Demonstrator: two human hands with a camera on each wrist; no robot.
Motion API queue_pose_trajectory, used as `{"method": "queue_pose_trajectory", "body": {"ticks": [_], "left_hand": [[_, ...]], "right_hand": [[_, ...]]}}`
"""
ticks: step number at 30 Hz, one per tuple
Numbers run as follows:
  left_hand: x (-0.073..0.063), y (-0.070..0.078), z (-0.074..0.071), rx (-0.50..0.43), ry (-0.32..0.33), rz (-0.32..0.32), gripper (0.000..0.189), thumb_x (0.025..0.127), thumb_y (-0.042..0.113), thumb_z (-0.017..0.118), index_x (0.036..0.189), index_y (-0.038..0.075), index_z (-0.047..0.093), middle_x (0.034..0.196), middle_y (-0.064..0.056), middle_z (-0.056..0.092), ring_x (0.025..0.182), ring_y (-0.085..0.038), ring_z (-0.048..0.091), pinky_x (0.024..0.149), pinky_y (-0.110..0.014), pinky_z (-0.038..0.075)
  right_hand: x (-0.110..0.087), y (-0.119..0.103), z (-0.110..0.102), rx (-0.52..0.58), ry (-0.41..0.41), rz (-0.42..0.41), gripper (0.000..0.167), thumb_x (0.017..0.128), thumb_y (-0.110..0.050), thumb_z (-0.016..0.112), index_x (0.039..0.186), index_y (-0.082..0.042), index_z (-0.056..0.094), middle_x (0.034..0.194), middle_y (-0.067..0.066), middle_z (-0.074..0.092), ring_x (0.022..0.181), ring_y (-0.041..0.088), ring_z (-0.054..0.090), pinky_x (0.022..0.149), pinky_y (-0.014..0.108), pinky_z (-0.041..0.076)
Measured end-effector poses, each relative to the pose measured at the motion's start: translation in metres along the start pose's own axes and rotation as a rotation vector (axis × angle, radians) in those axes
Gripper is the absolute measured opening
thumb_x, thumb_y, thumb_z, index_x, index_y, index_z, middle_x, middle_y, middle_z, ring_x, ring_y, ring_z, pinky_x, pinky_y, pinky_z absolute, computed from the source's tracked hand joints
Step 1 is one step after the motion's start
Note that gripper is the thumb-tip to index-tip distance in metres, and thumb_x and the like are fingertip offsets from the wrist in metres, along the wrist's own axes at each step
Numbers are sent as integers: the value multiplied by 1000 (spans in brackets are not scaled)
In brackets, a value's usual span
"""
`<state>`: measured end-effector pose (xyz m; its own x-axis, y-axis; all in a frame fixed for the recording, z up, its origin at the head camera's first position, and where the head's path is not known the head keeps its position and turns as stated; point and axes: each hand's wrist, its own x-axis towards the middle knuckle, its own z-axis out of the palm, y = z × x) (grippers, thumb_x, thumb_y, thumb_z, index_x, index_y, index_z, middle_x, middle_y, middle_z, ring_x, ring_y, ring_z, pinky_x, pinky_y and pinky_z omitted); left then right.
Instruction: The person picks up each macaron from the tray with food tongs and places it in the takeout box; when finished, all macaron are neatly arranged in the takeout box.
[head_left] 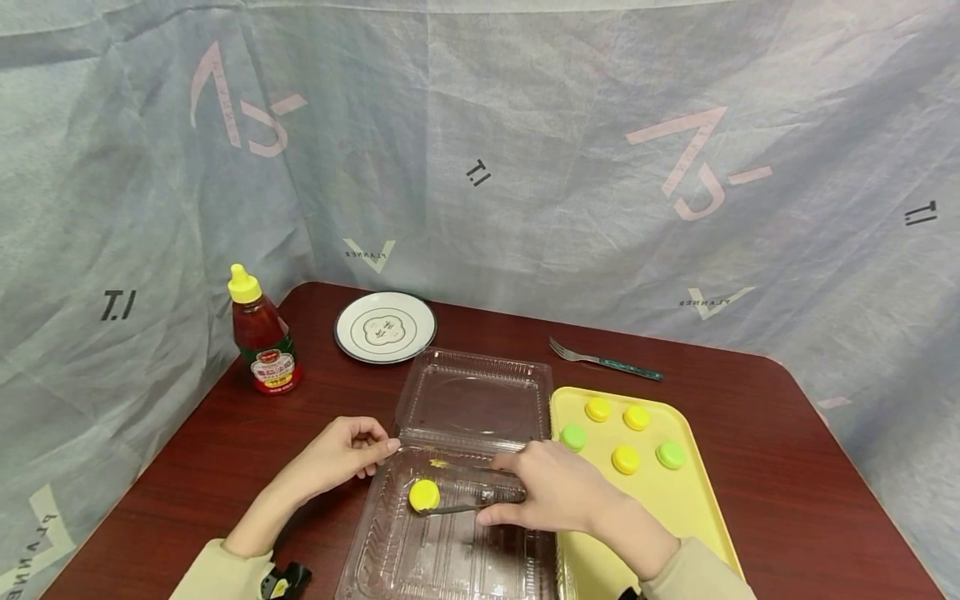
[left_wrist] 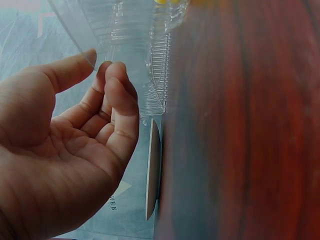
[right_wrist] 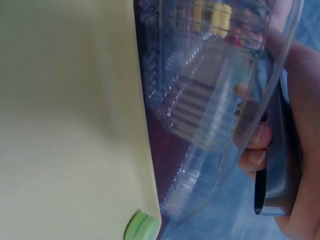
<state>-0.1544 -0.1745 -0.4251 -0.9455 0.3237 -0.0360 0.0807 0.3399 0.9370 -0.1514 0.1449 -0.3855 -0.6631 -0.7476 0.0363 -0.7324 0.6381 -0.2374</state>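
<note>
A clear plastic clamshell container (head_left: 450,575) lies open on the table, its lid (head_left: 480,400) folded back. My left hand (head_left: 337,454) pinches the container's left rim near the hinge between thumb and fingers. In my right hand (head_left: 562,492) are metal tongs (right_wrist: 282,170), reaching leftward over the container. The tongs' tips are right at the near edge of a yellow macaron (head_left: 424,493) in the container's left part. To the right, a pale yellow tray (head_left: 660,517) bears several yellow and green macarons, one green macaron (right_wrist: 141,227) showing in the right wrist view.
A red sauce bottle (head_left: 266,342) with a yellow cap stands at the table's left. Behind the container are a white plate (head_left: 352,325) and, further right, a fork (head_left: 607,362) with a dark green handle. Grey cloth (head_left: 480,167) hangs along the back.
</note>
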Motion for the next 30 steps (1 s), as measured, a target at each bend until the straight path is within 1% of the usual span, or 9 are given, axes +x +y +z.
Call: {"method": "queue_pose_trajectory", "body": {"ticks": [3,6,10,14,17,18,22,25,30], "left_hand": [[0,0,0,-7,-3,7,20,96,19,69,89,0,65,66,-6,59,60,-17,57,54,-30,50],[-1,1,0,-5,-3,5,21,95,19,69,88,0,65,66,-6,59,60,-17,57,54,-30,50],[-1,1,0,15,-4,-5,23,95,22,70,87,1,65,66,-5,59,60,-17,57,54,-30,51],[0,2,1,28,-4,-10,24,95,24,70,86,2,65,66,-6,59,61,-18,58,55,-30,51],[0,2,1,29,-3,-12,25,95,24,70,86,2,65,66,-7,59,61,-19,58,55,-30,51],[0,2,1,30,-2,-11,25,95,24,70,86,2,65,66,-7,59,61,-19,58,54,-30,51],[-1,2,0,35,-1,-11,25,94,24,70,85,2,65,65,-7,59,60,-18,57,54,-30,50],[-1,2,0,36,1,-13,24,94,24,71,85,2,65,65,-6,59,59,-18,57,54,-29,50],[-1,2,0,24,4,-7,23,94,22,71,86,1,65,65,-6,59,60,-17,57,53,-29,50]], "right_hand": [[-1,2,-4,2,15,-8,59,82,-75,60,92,-17,66,52,-20,35,47,-2,34,48,22,37],[-4,5,-9,3,43,-26,59,84,-72,62,96,-14,66,50,-21,31,46,-3,29,48,20,36],[-9,11,-17,-5,86,-29,57,86,-68,63,97,-12,65,49,-20,28,45,-4,27,48,20,35],[-17,18,-28,-19,111,11,52,85,-68,63,88,-17,58,52,-18,26,47,-4,25,47,19,29],[-25,25,-36,-48,125,45,50,84,-70,63,88,-20,57,52,-18,25,47,-4,22,46,19,25],[-28,27,-39,-58,132,57,50,84,-70,63,90,-20,59,52,-18,25,48,-4,23,46,20,25],[-39,37,-48,-78,169,76,49,84,-66,67,101,-19,65,52,-21,32,49,-4,30,48,20,32],[-48,45,-53,-82,208,80,43,84,-61,72,98,-20,65,54,-22,34,50,-5,32,49,19,34],[-62,58,-59,-93,266,79,36,82,-54,77,94,-23,63,55,-23,30,49,-7,26,47,18,31]]}}
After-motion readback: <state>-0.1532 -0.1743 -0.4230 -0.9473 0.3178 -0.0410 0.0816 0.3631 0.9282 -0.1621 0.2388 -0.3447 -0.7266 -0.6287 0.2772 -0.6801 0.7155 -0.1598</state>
